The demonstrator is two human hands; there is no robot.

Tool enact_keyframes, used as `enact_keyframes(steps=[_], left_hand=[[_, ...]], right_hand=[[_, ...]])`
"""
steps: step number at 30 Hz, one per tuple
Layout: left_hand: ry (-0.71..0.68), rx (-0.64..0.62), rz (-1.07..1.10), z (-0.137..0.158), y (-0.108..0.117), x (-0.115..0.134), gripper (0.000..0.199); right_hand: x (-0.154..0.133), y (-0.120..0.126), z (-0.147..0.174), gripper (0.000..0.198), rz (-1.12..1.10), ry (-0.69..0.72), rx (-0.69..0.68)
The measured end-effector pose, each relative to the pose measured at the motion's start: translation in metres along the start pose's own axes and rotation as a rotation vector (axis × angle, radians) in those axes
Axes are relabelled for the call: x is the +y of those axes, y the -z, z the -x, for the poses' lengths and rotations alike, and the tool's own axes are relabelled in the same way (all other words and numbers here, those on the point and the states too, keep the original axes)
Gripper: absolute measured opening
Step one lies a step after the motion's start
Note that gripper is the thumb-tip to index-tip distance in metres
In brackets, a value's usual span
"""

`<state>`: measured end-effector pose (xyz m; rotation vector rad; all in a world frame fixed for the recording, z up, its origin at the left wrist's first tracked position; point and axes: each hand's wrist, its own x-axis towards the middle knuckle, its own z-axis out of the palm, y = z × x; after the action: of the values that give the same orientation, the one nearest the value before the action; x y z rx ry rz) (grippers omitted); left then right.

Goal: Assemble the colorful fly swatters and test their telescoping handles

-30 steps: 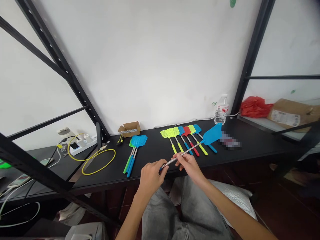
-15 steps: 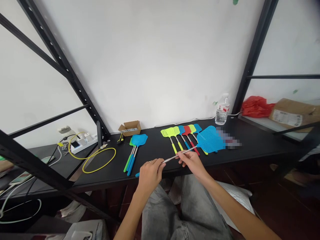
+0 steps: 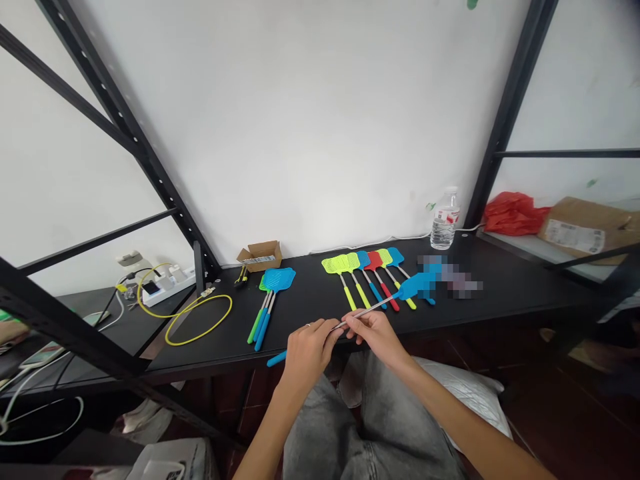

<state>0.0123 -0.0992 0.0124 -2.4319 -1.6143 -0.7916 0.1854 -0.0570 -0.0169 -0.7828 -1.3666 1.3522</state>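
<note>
A blue fly swatter (image 3: pixel 411 287) with a metal shaft is held in both hands over the table's front edge. My left hand (image 3: pixel 309 352) is closed round the shaft, and the blue handle end sticks out to its left. My right hand (image 3: pixel 374 332) pinches the shaft nearer the head, close beside the left. The swatter's head is turned nearly edge-on, its far part blurred out. Beyond my hands lies a row of several swatters, among them a yellow swatter (image 3: pixel 336 265) and a red swatter (image 3: pixel 374 261). Left of my hands, blue swatters (image 3: pixel 279 280) overlap a green swatter (image 3: pixel 255 320).
On the black table (image 3: pixel 200 357) stand a small open carton (image 3: pixel 263 259) and a water bottle (image 3: pixel 443 223). A yellow cable (image 3: pixel 175 343) loops near a white power strip (image 3: pixel 167 290). Black shelf posts (image 3: pixel 505 113) rise at both sides. A pixelated patch covers something at right.
The held swatter's head has rolled from face-up to nearly edge-on. My right hand has moved left and down, closer to my left hand.
</note>
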Motion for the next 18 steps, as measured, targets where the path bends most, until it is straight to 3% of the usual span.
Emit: enact_keyframes(steps=[7, 18], left_hand=[[0.03, 0.051, 0.04, 0.0002, 0.0051, 0.0029, 0.03], [0.038, 0.026, 0.072, -0.0019, 0.007, -0.0004, 0.032]], right_hand=[[-0.004, -0.0014, -0.0017, 0.035, -0.015, 0.045, 0.035], [-0.0052, -0.0025, -0.0028, 0.037, -0.017, 0.048, 0.1]])
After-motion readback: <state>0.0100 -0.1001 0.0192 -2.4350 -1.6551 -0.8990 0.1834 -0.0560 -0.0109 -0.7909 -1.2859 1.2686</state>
